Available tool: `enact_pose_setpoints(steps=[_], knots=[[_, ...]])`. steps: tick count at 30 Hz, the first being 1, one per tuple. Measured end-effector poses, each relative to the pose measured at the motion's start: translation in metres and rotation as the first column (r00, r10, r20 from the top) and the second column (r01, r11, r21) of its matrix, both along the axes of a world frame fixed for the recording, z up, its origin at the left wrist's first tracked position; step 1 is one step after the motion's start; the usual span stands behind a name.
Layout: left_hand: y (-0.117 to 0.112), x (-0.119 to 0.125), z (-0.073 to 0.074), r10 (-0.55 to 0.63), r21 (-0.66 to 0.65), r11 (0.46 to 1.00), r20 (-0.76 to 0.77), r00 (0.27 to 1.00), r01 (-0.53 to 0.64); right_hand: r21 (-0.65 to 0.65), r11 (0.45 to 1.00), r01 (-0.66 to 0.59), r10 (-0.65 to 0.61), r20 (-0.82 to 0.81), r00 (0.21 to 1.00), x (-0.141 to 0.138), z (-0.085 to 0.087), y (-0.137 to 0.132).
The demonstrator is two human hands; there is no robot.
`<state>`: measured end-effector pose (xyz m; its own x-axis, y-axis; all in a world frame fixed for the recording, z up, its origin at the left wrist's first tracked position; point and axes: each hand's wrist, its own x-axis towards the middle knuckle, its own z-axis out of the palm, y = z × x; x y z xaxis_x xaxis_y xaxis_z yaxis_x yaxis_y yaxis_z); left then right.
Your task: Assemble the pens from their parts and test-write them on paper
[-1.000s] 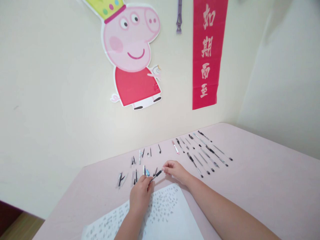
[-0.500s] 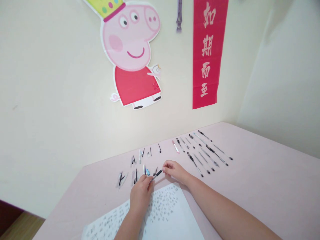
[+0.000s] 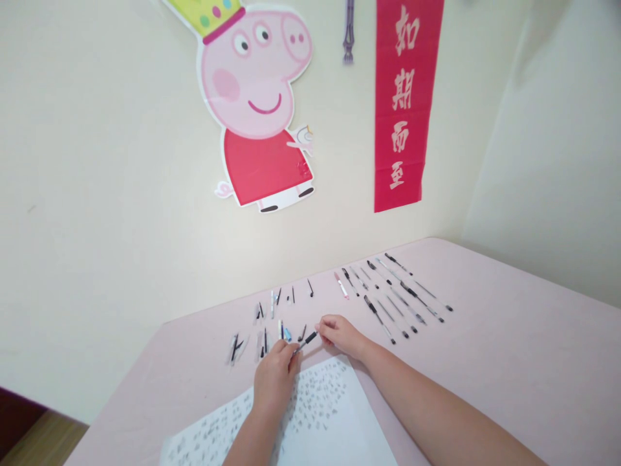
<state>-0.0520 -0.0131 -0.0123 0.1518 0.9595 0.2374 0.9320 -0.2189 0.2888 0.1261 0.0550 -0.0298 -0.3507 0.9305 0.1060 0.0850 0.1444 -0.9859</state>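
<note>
My left hand [image 3: 275, 375] is closed round the clear barrel of a pen [image 3: 309, 338] with a black grip, held slanting just above the far edge of the paper. At the pen's upper right end, the fingertips of my right hand [image 3: 337, 333] are pinched together on its tip. What exactly lies between those fingertips is too small to make out. Just beyond my left hand lie a light blue cap [image 3: 288, 334] and a dark pen cap [image 3: 302, 332]. A sheet of paper [image 3: 334, 414] covered in handwriting lies beneath my left forearm.
Several pens [image 3: 379, 318] lie in two slanting rows on the right of the pink table [image 3: 509, 362]. Pen parts and caps, including a dark piece [image 3: 236, 347], are grouped at left. Behind the table, the wall carries a cartoon pig cutout [image 3: 266, 165] and a red banner [image 3: 400, 149].
Both hands keep almost the same pose on the pen. The whole view has shifted very slightly, and the pens on the table lie as before.
</note>
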Motion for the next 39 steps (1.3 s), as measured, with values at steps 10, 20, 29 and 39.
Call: enact_pose_setpoints(steps=[10, 20, 29, 39], knots=[[0.001, -0.001, -0.002, 0.005, 0.01, 1.0, -0.001, 1.0, -0.005, -0.114, 0.992, -0.056, 0.044, -0.11, 0.993, -0.001, 0.001, 0.002], [0.0, 0.0, -0.002, 0.008, 0.0, 1.0, -0.015, 1.0, -0.008, -0.034, 0.999, -0.038, 0.036, -0.055, 0.998, 0.0, 0.0, 0.0], [-0.001, -0.001, -0.003, 0.01, 0.009, 1.0, -0.002, 1.0, -0.01, -0.055, 0.997, -0.053, 0.048, -0.081, 0.996, -0.001, 0.0, 0.0], [0.0, 0.0, 0.0, 0.011, 0.009, 1.0, -0.02, 1.0, -0.01, 0.015, 1.0, -0.025, 0.025, -0.019, 1.0, -0.002, -0.008, 0.003]])
